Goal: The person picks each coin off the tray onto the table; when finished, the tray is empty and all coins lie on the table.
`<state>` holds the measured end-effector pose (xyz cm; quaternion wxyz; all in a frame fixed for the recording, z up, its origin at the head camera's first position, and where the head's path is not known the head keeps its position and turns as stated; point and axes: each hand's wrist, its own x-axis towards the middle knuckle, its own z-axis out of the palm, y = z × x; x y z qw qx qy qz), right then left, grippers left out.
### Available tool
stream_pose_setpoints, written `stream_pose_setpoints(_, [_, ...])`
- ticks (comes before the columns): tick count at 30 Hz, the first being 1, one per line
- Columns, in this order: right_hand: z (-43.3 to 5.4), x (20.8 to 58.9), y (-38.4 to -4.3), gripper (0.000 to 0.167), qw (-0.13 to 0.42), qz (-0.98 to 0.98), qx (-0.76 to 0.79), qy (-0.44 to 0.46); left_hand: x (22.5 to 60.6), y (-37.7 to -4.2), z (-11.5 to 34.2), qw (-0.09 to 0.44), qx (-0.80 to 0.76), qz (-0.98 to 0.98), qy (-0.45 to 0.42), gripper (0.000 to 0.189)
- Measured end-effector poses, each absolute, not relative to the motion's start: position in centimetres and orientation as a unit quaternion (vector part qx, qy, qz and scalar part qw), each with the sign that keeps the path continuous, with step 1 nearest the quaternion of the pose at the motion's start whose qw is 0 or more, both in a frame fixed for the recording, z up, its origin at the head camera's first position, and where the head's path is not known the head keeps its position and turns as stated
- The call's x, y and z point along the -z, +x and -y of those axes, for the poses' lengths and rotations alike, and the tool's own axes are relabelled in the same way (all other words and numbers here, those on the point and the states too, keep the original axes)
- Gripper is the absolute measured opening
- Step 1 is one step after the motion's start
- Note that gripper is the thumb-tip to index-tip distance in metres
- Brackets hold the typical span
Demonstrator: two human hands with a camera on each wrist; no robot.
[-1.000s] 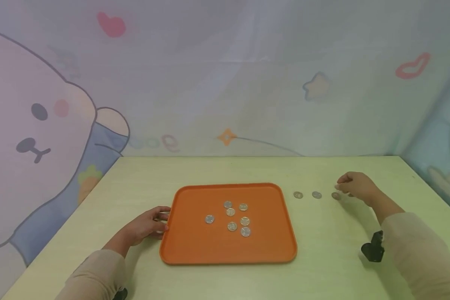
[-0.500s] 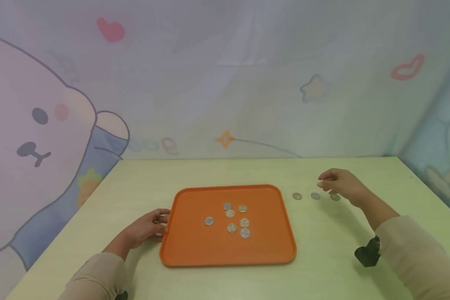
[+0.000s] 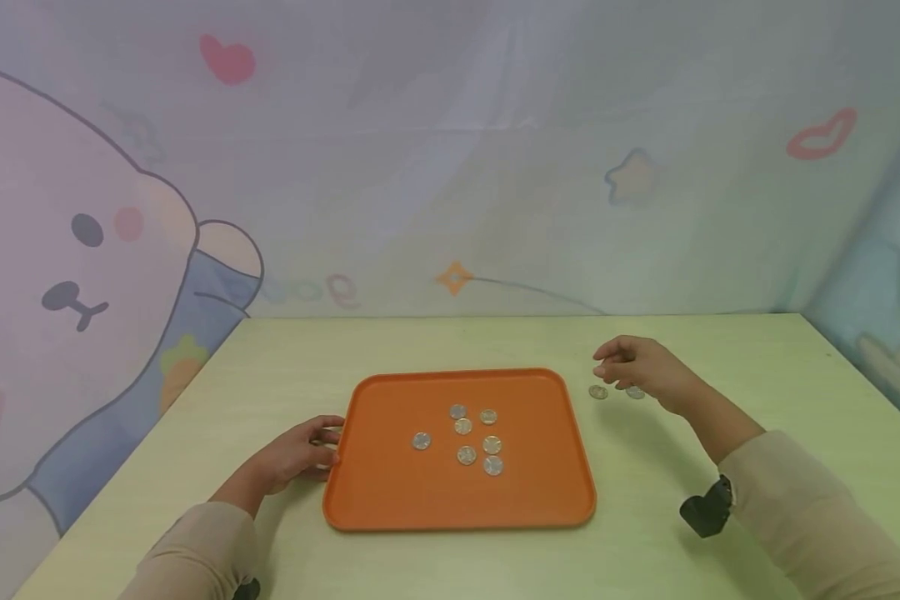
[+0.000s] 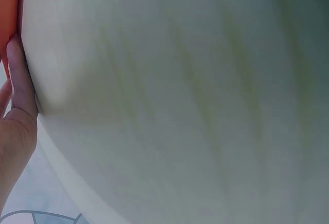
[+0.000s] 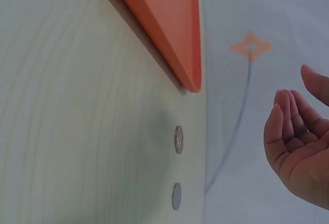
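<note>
An orange tray [image 3: 390,500] lies on the table with several coins [image 3: 467,455] scattered in its middle. Against its left rim rests my left hand [image 3: 292,457], fingers loosely bent and touching the edge; the left wrist view shows the thumb [image 4: 21,80] alongside the tray's side. Above the table, right of the tray, my right hand [image 3: 641,371] hovers over a short row of coins. Its palm and curved fingers, seen in the right wrist view, hold nothing. One coin [image 5: 178,140] and a second coin [image 5: 176,196] lie below it; a third is hidden behind the wrist.
A pale wooden table [image 3: 495,562] spreads out around the tray. Its far edge meets a hanging cloth backdrop [image 3: 420,192] printed with a bear, hearts and stars. Dark wrist cameras [image 3: 708,507] stick out beneath the sleeves.
My right hand has moved left along the row, from the rightmost coin to above the two nearer the tray. The left hand, tray and coins stay where they were.
</note>
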<state>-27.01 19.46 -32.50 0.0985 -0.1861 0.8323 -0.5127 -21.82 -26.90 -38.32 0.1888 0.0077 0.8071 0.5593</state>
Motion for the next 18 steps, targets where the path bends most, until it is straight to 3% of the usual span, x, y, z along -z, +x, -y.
stream_pose_setpoints(18, [-14.2,33.6,-27.4,0.037,0.137,-0.810,0.537,-0.192,38.1,-21.8,26.8,0.192,-0.558,-0.808,0.008,0.058])
